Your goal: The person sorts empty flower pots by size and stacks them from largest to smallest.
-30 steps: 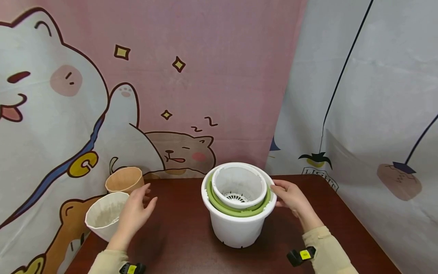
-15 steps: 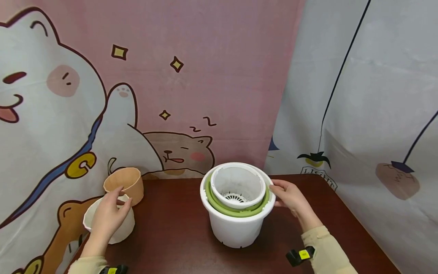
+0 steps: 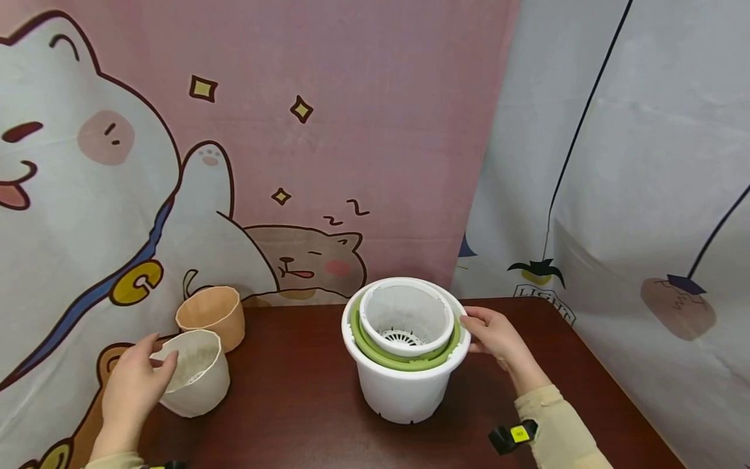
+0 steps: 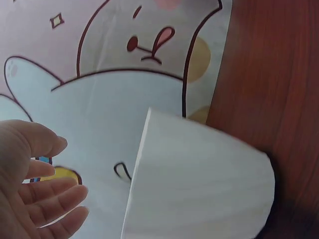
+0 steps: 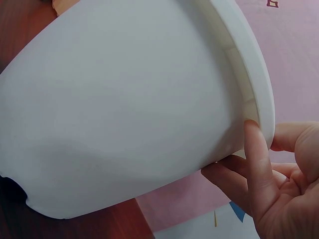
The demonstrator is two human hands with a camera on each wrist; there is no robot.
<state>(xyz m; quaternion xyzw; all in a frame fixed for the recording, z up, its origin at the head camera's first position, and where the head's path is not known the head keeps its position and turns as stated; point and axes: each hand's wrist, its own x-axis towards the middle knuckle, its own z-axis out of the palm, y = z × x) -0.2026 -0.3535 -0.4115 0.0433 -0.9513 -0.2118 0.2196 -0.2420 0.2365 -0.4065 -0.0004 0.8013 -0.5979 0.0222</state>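
A large white flowerpot (image 3: 401, 394) stands upright on the table. Nested inside it are a green flowerpot (image 3: 391, 360) and, innermost, a smaller white flowerpot (image 3: 404, 306) with a slotted bottom. My right hand (image 3: 498, 339) pinches the large pot's rim from the right; the right wrist view shows fingers at the lip of the large flowerpot (image 5: 124, 99). At the left, a cream faceted flowerpot (image 3: 205, 387) stands with my left hand (image 3: 131, 384) near its left rim. In the left wrist view, a gap separates my left hand (image 4: 37, 186) from the cream flowerpot (image 4: 199, 184).
Just behind the cream pot is a peach faceted flowerpot (image 3: 228, 326). The dark red table (image 3: 287, 391) extends between the two groups of pots. A printed cartoon curtain (image 3: 398, 163) hangs along its back and sides.
My left hand has moved left across the cream pot to its left side, uncovering more of it. The right hand stays at the large pot's rim; the pots have not visibly moved.
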